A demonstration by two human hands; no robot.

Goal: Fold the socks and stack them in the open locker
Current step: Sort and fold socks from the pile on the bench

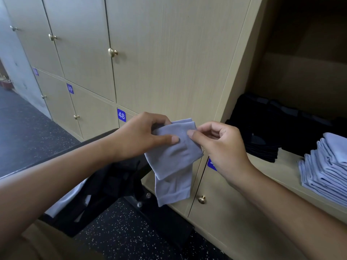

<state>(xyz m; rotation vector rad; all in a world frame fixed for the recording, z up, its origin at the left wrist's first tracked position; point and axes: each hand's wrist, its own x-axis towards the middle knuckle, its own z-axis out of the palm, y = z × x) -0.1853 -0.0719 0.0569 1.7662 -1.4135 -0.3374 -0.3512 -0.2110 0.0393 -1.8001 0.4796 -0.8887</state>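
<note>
Before closed lockers (169, 53) | left hand (139, 136), right hand (221, 147) both pinch lilac sock (172, 158) | black chair (112, 177) below

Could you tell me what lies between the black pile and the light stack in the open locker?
In the head view, only bare shelf shows between the black pile and the light stack.

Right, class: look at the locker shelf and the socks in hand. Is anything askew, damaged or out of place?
Nothing stands out. Both hands, left and right, pinch a grey sock mid-fold. In the open locker, the grey stack and black stack sit fairly tidy.
</note>
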